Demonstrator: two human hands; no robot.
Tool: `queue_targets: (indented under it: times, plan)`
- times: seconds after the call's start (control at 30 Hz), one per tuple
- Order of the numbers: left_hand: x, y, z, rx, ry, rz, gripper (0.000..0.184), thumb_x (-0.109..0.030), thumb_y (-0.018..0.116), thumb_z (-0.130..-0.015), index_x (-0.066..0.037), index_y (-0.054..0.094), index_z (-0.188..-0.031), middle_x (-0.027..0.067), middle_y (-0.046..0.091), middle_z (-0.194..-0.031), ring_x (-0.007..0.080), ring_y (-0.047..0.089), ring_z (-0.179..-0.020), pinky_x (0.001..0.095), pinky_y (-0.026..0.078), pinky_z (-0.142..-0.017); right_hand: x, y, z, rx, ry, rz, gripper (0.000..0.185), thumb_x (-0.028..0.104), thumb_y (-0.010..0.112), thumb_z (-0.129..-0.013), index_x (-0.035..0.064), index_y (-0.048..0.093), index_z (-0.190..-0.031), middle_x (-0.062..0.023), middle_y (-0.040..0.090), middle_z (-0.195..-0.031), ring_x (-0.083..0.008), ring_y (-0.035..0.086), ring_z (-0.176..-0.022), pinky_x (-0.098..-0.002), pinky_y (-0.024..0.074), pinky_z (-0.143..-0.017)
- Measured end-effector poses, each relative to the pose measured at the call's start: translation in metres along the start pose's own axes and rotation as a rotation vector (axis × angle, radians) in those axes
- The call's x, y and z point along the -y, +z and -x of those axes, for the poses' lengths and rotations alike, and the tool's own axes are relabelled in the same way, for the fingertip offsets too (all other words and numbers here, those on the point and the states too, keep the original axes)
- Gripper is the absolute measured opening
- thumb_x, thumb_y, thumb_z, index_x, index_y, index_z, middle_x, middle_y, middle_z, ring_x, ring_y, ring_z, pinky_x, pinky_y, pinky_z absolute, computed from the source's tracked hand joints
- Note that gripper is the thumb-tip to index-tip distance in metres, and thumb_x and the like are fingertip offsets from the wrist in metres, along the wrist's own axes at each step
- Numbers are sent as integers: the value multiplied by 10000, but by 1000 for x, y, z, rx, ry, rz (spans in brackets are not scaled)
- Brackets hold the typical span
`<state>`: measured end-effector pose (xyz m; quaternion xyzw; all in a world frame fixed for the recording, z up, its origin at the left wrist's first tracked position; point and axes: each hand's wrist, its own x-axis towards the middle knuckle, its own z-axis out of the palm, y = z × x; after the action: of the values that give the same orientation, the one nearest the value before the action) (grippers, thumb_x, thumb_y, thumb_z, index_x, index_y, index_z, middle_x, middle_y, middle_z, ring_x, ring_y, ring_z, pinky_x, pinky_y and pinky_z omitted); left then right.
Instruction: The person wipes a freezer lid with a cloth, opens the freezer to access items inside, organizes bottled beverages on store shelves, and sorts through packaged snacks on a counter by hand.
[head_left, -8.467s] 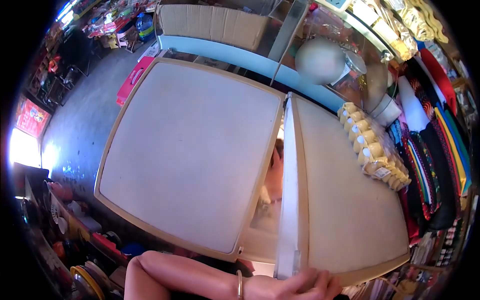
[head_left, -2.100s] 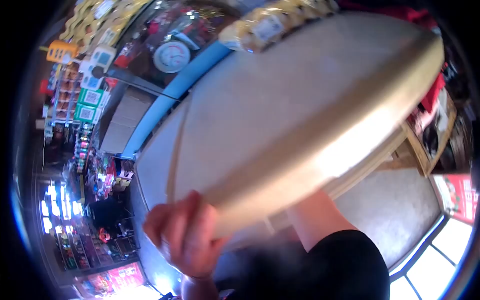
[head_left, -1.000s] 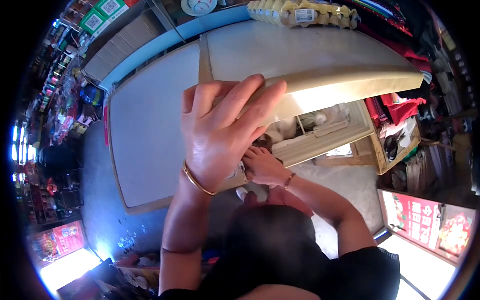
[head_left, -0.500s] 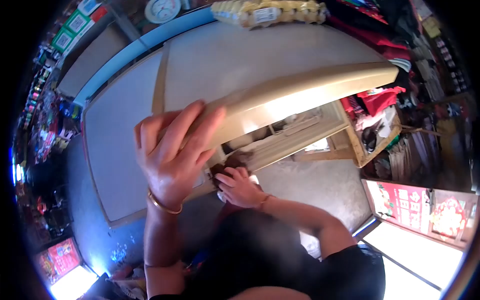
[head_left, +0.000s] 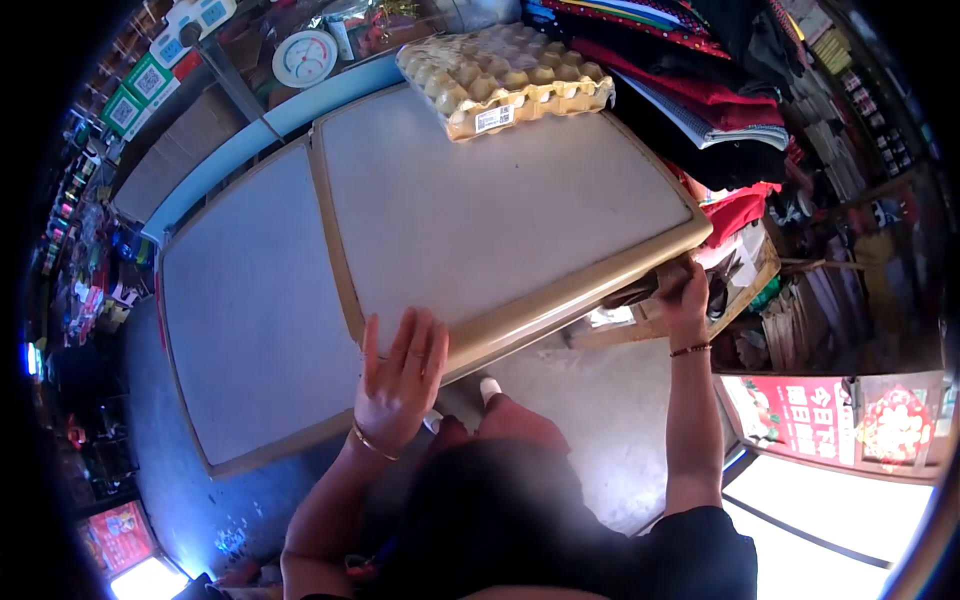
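My left hand lies with its fingers stretched out on the tan front edge of a table-like lid with a pale top. At the front right corner of that lid, my right hand is closed around a small dark brown object; its kind is not clear, and part of it is hidden by the fingers. The lid sits lowered, so the inside below it is hidden. On its far side rests a plastic-wrapped egg tray with a white label.
Folded clothes are piled at the back right, beside a wooden-framed shelf with red cloth. A round dial scale and green QR code signs stand at the back left. A second pale panel adjoins on the left.
The lid, raised at the front before, has come down. My right hand has moved from the opening to the right corner with the brown object. My left hand now lies flatter on the edge.
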<state>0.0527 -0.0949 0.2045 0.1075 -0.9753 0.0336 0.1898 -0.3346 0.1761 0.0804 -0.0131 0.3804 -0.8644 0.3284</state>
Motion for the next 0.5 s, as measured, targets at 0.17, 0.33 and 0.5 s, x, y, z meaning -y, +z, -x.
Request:
queue_targets:
  times: [0.17, 0.33, 0.5]
  plan:
    - [-19, 24, 12, 23, 40, -43, 343, -124, 587, -790, -31, 546, -1118, 99, 551, -1187, 231, 498, -1169, 542, 284, -1035, -4, 47, 18, -319, -45, 260, 250, 229, 429, -897, 49, 572, -995, -74, 630, -852, -219, 643, -760, -345, 547, -647]
    - [-26, 50, 35, 136, 74, -121, 421, -221, 588, -799, -36, 540, -1174, 86, 514, -1246, 202, 445, -1210, 510, 323, -967, 7, -26, 20, -417, 10, 715, 276, 188, 433, -862, 20, 596, -1011, -77, 620, -936, -213, 624, -800, -332, 515, -714]
    - [-18, 57, 51, 310, 111, 66, 484, -245, 466, -841, -44, 454, -1282, 79, 422, -1349, 172, 378, -1263, 513, 297, -988, 54, 41, 3, -402, -431, 956, 367, 198, 432, -863, -49, 558, -1104, -133, 621, -997, -211, 586, -839, -343, 461, -786]
